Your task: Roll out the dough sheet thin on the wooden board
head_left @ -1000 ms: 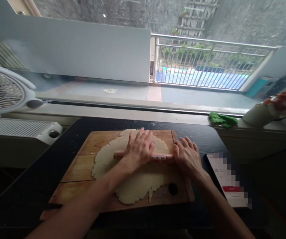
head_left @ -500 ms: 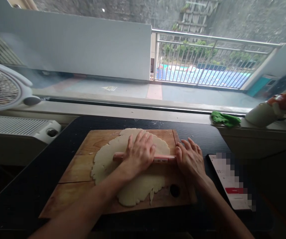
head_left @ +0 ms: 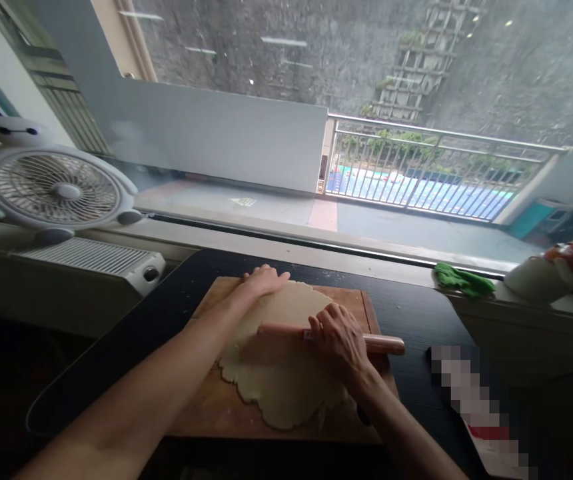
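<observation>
A wide, flat sheet of pale dough [head_left: 286, 393] with a ragged, cracked rim lies on a wooden cutting board [head_left: 196, 410]. Across the dough rests a pinkish-brown rolling pin [head_left: 281, 330], its right end jutting past the board's right side. My right hand [head_left: 339, 337] is closed over the pin near its middle, fingers curled on top. At the far edge of the dough and board is my left hand [head_left: 266, 279], off the pin. Its fingers look spread and touch down near that edge; the wrist partly hides them.
The board stands on a black table [head_left: 131, 360]. To its right lies a phone [head_left: 489, 433], partly pixelated. A green cloth [head_left: 464, 280] and a pale pot [head_left: 536, 280] sit on the windowsill; a white fan [head_left: 61, 190] stands at left above a radiator [head_left: 91, 257].
My left hand has left the rolling pin and reached to the dough's far edge. My right hand has shifted from the pin's right end to its middle. The view has tilted up and left.
</observation>
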`<state>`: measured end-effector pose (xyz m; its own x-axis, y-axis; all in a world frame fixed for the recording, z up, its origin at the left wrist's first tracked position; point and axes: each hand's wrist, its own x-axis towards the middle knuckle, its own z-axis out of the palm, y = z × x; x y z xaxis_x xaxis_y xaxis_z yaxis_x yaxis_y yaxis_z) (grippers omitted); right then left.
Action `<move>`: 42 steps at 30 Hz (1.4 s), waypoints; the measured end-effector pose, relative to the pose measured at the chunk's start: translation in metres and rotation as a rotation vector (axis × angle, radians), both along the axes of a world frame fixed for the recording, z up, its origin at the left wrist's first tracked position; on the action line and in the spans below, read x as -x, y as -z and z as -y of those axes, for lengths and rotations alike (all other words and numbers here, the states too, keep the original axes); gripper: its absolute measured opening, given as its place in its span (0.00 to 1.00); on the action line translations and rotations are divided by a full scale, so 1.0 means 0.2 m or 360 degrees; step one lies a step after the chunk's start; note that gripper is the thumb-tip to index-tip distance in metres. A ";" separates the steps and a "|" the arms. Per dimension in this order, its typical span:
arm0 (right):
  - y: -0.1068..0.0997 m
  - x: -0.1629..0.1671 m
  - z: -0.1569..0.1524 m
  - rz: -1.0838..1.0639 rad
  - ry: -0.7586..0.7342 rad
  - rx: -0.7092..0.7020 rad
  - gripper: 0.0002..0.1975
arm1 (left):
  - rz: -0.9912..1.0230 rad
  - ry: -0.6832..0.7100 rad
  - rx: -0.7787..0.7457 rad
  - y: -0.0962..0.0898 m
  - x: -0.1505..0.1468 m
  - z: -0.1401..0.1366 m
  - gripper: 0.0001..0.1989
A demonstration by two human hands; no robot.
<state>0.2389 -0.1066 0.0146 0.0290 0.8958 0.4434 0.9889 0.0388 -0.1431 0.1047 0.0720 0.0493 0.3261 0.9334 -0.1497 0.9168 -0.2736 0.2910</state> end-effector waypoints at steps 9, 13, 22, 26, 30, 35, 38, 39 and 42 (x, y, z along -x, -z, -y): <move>-0.01 0.06 0.01 0.0105 -0.0010 0.0039 0.13 | 0.0449 0.0532 0.0311 -0.05 -0.03 0.01 0.09; -0.07 0.04 -0.14 0.0021 0.0222 0.0018 0.11 | 0.0649 0.0567 0.0503 -0.03 0.03 -0.03 0.09; -0.02 0.06 -0.14 0.0069 0.0144 -0.0022 0.19 | 0.0968 0.0526 0.0915 0.06 0.16 -0.14 0.18; -0.07 -0.01 -0.33 -0.0064 0.0321 0.0062 0.19 | 0.1100 0.0440 0.1058 0.08 0.16 -0.15 0.16; -0.06 0.02 -0.30 -0.0036 0.0239 0.0075 0.17 | 0.1146 0.0328 0.1091 0.08 0.15 -0.15 0.16; 0.00 0.05 -0.08 0.0073 -0.0107 0.0155 0.18 | 0.0995 0.0103 0.1069 0.04 0.19 -0.12 0.22; -0.02 -0.05 -0.08 0.0001 -0.0026 0.0151 0.20 | 0.0831 0.0069 0.0888 0.02 0.27 -0.06 0.20; -0.04 -0.09 -0.09 -0.0010 0.0027 0.0146 0.20 | 0.0770 0.0095 0.0810 0.01 0.30 -0.04 0.18; -0.07 -0.16 -0.10 -0.0022 0.0150 0.0209 0.18 | 0.0740 0.0189 0.0731 0.00 0.43 0.07 0.12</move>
<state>0.2717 -0.0874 0.0278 0.1212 0.9390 0.3219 0.9852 -0.0742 -0.1547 0.0194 0.0572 0.0485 0.5495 0.7620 -0.3427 0.6389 -0.1189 0.7601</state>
